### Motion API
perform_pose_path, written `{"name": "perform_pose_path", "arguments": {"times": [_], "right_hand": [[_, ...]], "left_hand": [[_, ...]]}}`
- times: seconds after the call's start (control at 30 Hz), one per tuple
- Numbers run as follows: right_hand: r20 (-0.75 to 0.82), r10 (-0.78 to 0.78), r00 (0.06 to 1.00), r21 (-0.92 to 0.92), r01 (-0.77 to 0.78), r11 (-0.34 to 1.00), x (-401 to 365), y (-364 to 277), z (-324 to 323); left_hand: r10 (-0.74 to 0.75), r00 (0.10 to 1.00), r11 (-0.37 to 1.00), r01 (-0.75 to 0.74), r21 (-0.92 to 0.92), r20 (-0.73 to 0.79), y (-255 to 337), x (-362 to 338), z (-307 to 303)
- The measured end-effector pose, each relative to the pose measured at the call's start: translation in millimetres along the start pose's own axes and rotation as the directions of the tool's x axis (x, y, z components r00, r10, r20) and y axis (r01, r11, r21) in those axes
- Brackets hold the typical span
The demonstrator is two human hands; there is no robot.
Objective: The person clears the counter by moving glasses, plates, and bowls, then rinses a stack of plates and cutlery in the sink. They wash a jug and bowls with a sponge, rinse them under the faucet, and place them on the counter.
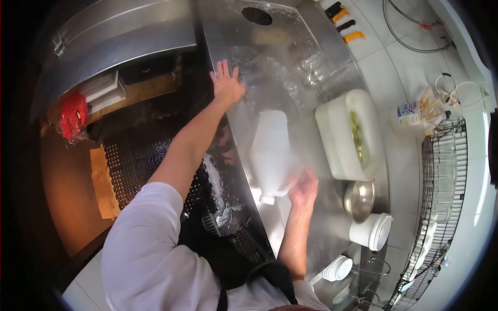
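My left hand [228, 85] rests near the front edge of the wet steel counter [311, 207], its fingers spread and nothing in it. A large white plastic jug [271, 147] lies on its side between my hands, its cap pointing toward my body. By the jug's handle, near the cap end, is my right hand [303, 189], with its fingers curled around the handle and slightly blurred.
Beyond the jug are a white tub [332, 137] with green contents, a steel bowl [359, 199], a white bucket [371, 231] and stacked white lids [338, 268]. Knives [354, 36] hang on the tiled wall. A wire rack [438, 192] stands at the right.
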State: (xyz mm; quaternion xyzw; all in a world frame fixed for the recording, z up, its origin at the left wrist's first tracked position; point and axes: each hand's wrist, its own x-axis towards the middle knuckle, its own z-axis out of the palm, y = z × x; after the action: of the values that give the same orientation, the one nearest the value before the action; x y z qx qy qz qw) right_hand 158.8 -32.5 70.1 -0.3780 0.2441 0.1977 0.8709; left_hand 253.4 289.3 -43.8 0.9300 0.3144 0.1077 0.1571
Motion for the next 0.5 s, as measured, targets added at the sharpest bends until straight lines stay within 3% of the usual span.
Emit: {"name": "perform_pose_path", "arguments": {"times": [0.13, 0.23, 0.3, 0.37, 0.47, 0.5], "right_hand": [[-0.003, -0.042, 0.999, 0.084, 0.042, 0.996, 40.2, -9.6, 78.7], [0.218, 0.018, 0.976, 0.442, -0.115, 0.890, 76.9, -21.1, 115.3], [0.221, -0.115, 0.968, 0.211, 0.067, 0.975, 71.3, -19.7, 127.6], [0.203, -0.238, 0.950, 0.012, 0.240, 0.971, 57.4, -15.9, 123.5], [0.164, -0.446, 0.880, -0.375, 0.474, 0.797, 6.7, -10.9, 87.9], [0.132, -0.472, 0.872, -0.420, 0.481, 0.770, -6.0, -13.9, 63.6]], "left_hand": [[-0.028, 0.997, 1.000, 0.029, -0.008, 0.065, 0.3, 8.2, -11.2], [-0.052, 0.998, 0.999, 0.053, -0.014, 0.036, 0.4, 16.1, -10.0], [-0.072, 0.997, 0.997, 0.072, 0.021, 0.002, -3.0, 18.8, -6.7], [-0.087, 0.996, 0.994, 0.089, 0.063, -0.035, -1.5, 23.3, -1.1], [-0.086, 0.995, 0.989, 0.092, 0.112, -0.059, -0.3, 29.0, 0.8], [-0.081, 0.995, 0.990, 0.088, 0.112, -0.061, -1.4, 31.8, 2.2]]}}
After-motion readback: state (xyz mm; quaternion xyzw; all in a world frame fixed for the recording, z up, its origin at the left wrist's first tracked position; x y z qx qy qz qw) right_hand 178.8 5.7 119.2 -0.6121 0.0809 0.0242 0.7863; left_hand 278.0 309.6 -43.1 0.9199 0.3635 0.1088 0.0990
